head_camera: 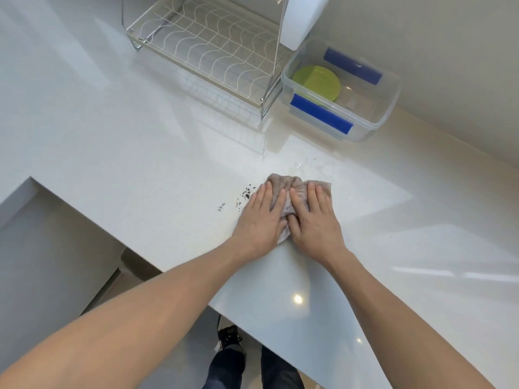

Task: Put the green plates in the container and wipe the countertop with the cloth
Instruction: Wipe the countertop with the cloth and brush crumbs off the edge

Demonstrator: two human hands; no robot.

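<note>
Here both hands press flat on the cloth (292, 192) near the front edge of the countertop (140, 153): the left hand (262, 217) and the right hand (314, 220) lie side by side, fingers stretched out and close together. Dark crumbs (244, 196) lie just left of the left hand. The green plates (317, 81) sit inside the container (365, 119) toward the back edge, beside the dish rack (207, 49).

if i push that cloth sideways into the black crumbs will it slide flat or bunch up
The cloth already lies wrinkled under the left hand and right hand, so it looks soft and floppy and will probably bunch at its leading edge. The countertop looks glossy, so it should slide easily. The crumbs look loose and dry; some may scatter.
</note>
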